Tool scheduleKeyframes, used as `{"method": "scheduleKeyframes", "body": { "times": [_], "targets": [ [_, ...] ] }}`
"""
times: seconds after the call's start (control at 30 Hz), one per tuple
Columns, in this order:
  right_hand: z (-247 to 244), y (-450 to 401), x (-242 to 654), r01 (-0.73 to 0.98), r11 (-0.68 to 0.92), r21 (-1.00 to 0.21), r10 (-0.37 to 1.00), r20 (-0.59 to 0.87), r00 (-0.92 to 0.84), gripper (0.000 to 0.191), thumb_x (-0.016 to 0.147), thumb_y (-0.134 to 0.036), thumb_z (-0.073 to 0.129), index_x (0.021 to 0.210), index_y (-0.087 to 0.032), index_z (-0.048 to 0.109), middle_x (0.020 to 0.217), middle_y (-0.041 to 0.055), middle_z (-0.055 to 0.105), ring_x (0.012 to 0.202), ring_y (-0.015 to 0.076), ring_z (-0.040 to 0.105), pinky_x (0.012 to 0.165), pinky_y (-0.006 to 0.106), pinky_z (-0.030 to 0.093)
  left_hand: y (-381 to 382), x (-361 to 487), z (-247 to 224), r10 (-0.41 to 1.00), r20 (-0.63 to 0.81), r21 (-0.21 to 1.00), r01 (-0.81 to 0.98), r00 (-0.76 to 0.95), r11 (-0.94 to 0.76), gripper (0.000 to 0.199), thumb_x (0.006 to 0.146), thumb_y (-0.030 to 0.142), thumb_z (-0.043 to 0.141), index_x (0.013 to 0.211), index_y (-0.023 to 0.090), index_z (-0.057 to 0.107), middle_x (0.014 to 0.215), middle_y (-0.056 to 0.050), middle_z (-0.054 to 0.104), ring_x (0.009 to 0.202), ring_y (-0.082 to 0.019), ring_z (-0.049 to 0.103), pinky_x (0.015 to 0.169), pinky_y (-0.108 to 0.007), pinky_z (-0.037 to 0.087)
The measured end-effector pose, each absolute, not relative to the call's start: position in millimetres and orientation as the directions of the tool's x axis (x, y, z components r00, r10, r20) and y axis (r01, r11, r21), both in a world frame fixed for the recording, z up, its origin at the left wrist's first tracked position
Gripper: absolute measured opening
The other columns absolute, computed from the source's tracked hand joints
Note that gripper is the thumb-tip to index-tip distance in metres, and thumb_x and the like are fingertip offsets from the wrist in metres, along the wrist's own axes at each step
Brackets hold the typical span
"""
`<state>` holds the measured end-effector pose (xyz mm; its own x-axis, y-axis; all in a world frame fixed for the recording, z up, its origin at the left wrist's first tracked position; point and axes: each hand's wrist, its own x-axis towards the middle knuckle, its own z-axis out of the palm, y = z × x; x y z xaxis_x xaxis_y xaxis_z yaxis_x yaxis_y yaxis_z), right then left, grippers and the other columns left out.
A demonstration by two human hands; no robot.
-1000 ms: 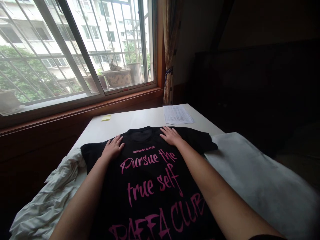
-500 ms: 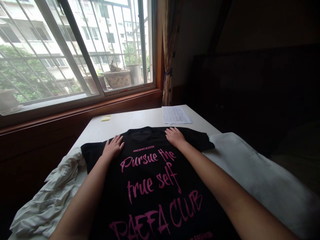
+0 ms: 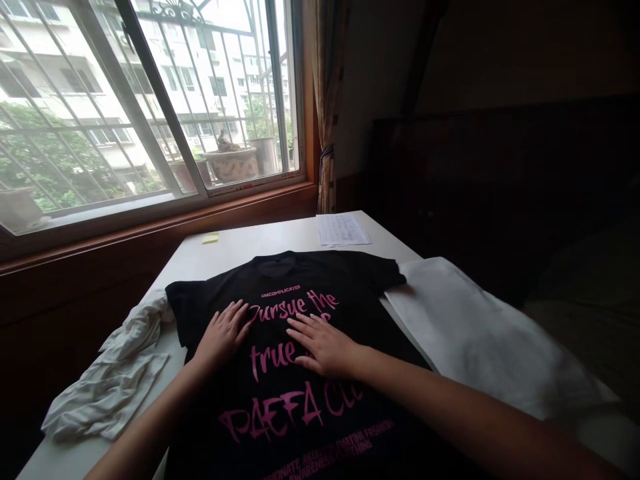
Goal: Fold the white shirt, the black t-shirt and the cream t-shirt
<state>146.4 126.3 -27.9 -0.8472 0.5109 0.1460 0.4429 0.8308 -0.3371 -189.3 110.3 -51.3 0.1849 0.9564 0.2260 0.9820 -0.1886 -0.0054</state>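
A black T-shirt (image 3: 345, 273) with pink lettering lies spread out front side up, its collar toward the far side and both sleeves out. My left hand (image 3: 225, 333) rests flat on the left part of its chest, fingers stretched, beside the first line of large lettering. On the middle of the chest lies my right hand (image 3: 323, 345), open, its fingers pointing left and covering part of the print. Neither hand grips the cloth. The shirt's lower end runs out of view at the bottom.
The shirt lies on a white table (image 3: 260, 233). Crumpled white cloth (image 3: 115, 373) is at the left, and a smoother white cloth (image 3: 465, 327) at the right. Printed paper (image 3: 344, 229) and a yellow sticky note (image 3: 211, 238) lie at the far end, near a barred window (image 3: 150, 100) and a curtain (image 3: 327, 100).
Both hands have moved from the shirt's shoulders down toward me onto its chest. My right hand has also slid left, toward the middle. The view has shifted slightly.
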Motion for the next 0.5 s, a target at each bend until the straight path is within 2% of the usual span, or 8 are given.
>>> {"method": "scheduleKeyframes", "body": {
  "times": [0.07,0.13,0.2,0.27,0.37,0.5],
  "targets": [
    [-28.4,117.7,149.0,0.458,0.815,-0.355,0.528,0.130,-0.839,0.070,0.101,-0.058,0.049,0.160,-0.022,0.037,0.167,0.0087,0.031,0.156,0.0298,0.022,0.127,0.052,0.017,84.3,-204.7,-61.6,0.945,0.258,0.014,0.978,0.200,-0.210,0.052,0.106,0.045,0.040,0.155,0.026,0.043,0.162,-0.008,0.042,0.150,-0.031,0.037,0.120,-0.059,0.033],
    [-27.7,114.9,150.3,0.476,0.800,-0.365,0.548,0.121,-0.828,0.068,0.101,-0.057,0.049,0.160,-0.023,0.038,0.167,0.0077,0.032,0.156,0.0283,0.023,0.128,0.051,0.016,63.4,-223.5,-66.6,0.931,0.299,0.031,0.973,0.211,-0.230,0.053,0.106,0.045,0.039,0.153,0.023,0.046,0.161,-0.010,0.044,0.149,-0.031,0.039,0.120,-0.056,0.035],
    [-26.1,113.8,151.3,0.494,0.787,-0.370,0.566,0.113,-0.817,0.068,0.101,-0.057,0.048,0.159,-0.023,0.039,0.167,0.0072,0.033,0.155,0.0275,0.023,0.128,0.050,0.016,45.4,-238.6,-64.1,0.919,0.329,0.049,0.968,0.216,-0.245,0.053,0.106,0.045,0.038,0.149,0.018,0.051,0.156,-0.014,0.049,0.145,-0.032,0.045,0.118,-0.053,0.040],
    [-24.5,112.0,153.3,0.509,0.775,-0.375,0.580,0.103,-0.808,0.067,0.102,-0.058,0.046,0.159,-0.022,0.040,0.166,0.0068,0.033,0.155,0.0269,0.024,0.128,0.049,0.015,26.9,-243.9,-53.9,0.916,0.338,0.060,0.966,0.218,-0.252,0.049,0.105,0.044,0.040,0.143,0.018,0.057,0.150,-0.014,0.055,0.137,-0.031,0.053,0.114,-0.052,0.045],
    [-23.2,107.1,158.8,0.529,0.762,-0.373,0.599,0.097,-0.795,0.067,0.103,-0.060,0.042,0.159,-0.023,0.040,0.166,0.0061,0.033,0.155,0.0258,0.025,0.128,0.048,0.015,-5.8,-228.1,-28.9,0.919,0.277,0.089,0.944,0.282,-0.316,0.037,0.103,0.041,0.051,0.132,0.024,0.064,0.135,-0.011,0.064,0.120,-0.028,0.063,0.105,-0.047,0.053],
    [-23.9,101.8,167.2,0.548,0.754,-0.362,0.615,0.097,-0.783,0.066,0.104,-0.062,0.039,0.158,-0.025,0.041,0.167,0.0046,0.033,0.156,0.0252,0.024,0.128,0.046,0.016,-51.4,-182.6,1.1,0.869,0.085,0.170,0.852,0.487,-0.494,0.030,0.095,0.032,0.069,0.124,0.030,0.066,0.121,-0.005,0.068,0.107,-0.023,0.066,0.093,-0.036,0.058]
  ]
}}
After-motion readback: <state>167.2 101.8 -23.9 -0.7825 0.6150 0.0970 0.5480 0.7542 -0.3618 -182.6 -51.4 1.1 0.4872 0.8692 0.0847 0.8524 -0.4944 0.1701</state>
